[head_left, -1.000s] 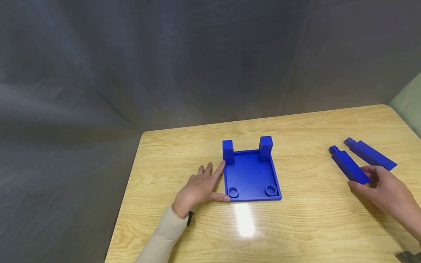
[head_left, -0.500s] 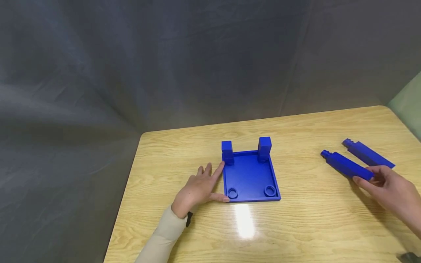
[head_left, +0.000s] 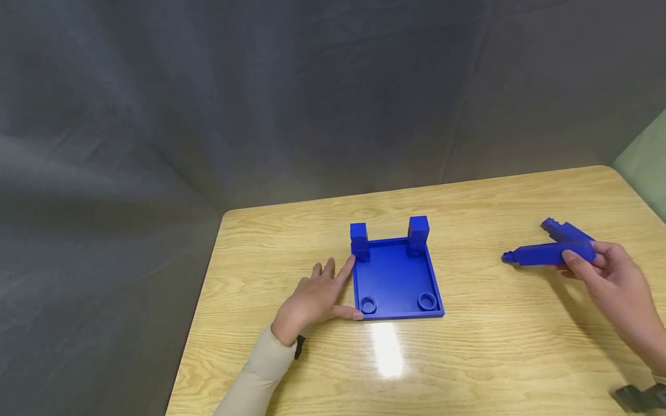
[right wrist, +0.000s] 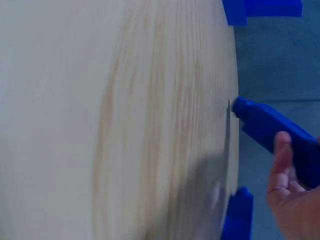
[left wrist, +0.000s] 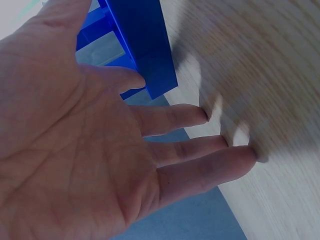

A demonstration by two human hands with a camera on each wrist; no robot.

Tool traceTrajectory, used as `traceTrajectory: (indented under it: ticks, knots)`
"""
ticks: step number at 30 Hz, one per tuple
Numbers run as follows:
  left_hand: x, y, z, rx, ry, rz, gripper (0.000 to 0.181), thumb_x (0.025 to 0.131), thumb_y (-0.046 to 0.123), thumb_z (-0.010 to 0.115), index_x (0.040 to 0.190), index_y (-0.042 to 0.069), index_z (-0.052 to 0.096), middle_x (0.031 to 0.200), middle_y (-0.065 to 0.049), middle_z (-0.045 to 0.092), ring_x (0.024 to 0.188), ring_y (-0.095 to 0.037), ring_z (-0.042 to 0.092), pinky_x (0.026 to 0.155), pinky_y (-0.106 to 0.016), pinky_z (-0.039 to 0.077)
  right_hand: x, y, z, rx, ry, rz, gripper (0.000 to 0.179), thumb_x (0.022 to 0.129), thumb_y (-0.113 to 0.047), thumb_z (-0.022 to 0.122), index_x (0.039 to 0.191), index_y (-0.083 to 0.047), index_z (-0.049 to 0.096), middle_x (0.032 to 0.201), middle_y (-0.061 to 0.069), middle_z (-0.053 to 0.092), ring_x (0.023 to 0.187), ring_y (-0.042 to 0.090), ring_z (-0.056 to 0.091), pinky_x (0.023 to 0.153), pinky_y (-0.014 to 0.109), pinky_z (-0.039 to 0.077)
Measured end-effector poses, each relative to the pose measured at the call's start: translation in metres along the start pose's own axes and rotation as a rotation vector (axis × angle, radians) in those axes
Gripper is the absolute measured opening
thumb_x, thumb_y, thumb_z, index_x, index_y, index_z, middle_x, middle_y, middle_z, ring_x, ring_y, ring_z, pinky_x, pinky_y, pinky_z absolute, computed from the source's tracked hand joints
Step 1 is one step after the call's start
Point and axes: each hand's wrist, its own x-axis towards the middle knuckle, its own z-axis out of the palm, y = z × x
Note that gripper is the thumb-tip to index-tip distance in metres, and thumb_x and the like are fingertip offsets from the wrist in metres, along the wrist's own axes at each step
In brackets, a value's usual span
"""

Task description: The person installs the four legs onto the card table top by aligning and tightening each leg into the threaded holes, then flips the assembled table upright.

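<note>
On the pale wood-grain table (head_left: 468,358), the left hand (head_left: 314,297) is resting with fingers spread and gripping nothing, its index finger touching the tray's left edge near the far corner and its thumb meeting the near-left corner, presumably to steady it. The square, shallow, blue plastic-looking tray (head_left: 398,316) is sitting away from the table's far edge. Two blue square-sided posts, one at its far-left corner (head_left: 359,240) and one at its far-right corner (head_left: 418,232), are standing upright; round blue ring sockets are lying open at the near-left (head_left: 368,305) and near-right (head_left: 428,301) corners. Toward the table's right edge, a long blue block with a ridged, narrower knob (head_left: 543,254) is pointing knob-first toward the tray. The right hand (head_left: 616,280) is pinching its plain end between thumb and fingers, probably leaving the knob unobstructed. Behind, a matching blue block (head_left: 567,231) is lying tilted, partly hidden.
</note>
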Motion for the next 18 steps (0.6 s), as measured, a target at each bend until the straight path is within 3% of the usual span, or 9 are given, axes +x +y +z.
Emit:
traceTrajectory:
  ticks: [6, 10, 14, 18]
  knots:
    - [0.001, 0.000, -0.001, -0.009, -0.017, -0.011, 0.118, 0.092, 0.074, 0.073, 0.178, 0.023, 0.010, 0.172, -0.030, 0.028, 0.151, -0.056, 0.036, 0.101, -0.066, 0.052, 0.002, 0.000, 0.023, 0.343, 0.009, -0.040, 0.022, 0.110, 0.007, 0.057, 0.126, -0.007, 0.054, 0.099, -0.003, 0.078, 0.087, 0.007, 0.078, 0.080, 0.017, 0.058]
    - [0.001, 0.001, 0.000, -0.006, -0.023, -0.012, 0.118, 0.092, 0.074, 0.072, 0.178, 0.024, 0.009, 0.173, -0.030, 0.028, 0.152, -0.055, 0.036, 0.101, -0.066, 0.052, 0.004, 0.001, 0.037, 0.547, 0.027, 0.001, 0.025, 0.110, 0.008, 0.055, 0.130, -0.003, 0.045, 0.097, 0.006, 0.074, 0.088, 0.012, 0.077, 0.082, 0.021, 0.059]
    - [0.001, 0.001, 0.000, -0.005, -0.020, -0.012, 0.118, 0.092, 0.074, 0.073, 0.178, 0.024, 0.009, 0.172, -0.030, 0.028, 0.152, -0.056, 0.036, 0.101, -0.066, 0.052, 0.005, 0.002, 0.044, 0.630, 0.025, 0.063, 0.028, 0.110, 0.009, 0.055, 0.130, -0.003, 0.041, 0.096, 0.004, 0.071, 0.088, 0.010, 0.074, 0.081, 0.020, 0.059]
    - [0.001, 0.002, 0.000, -0.002, -0.021, -0.011, 0.119, 0.092, 0.074, 0.073, 0.178, 0.024, 0.009, 0.172, -0.030, 0.028, 0.152, -0.056, 0.036, 0.101, -0.066, 0.052, 0.005, 0.002, 0.049, 0.643, -0.011, 0.091, 0.008, 0.111, 0.006, 0.055, 0.117, 0.000, 0.054, 0.094, 0.005, 0.071, 0.088, 0.011, 0.074, 0.081, 0.021, 0.059]
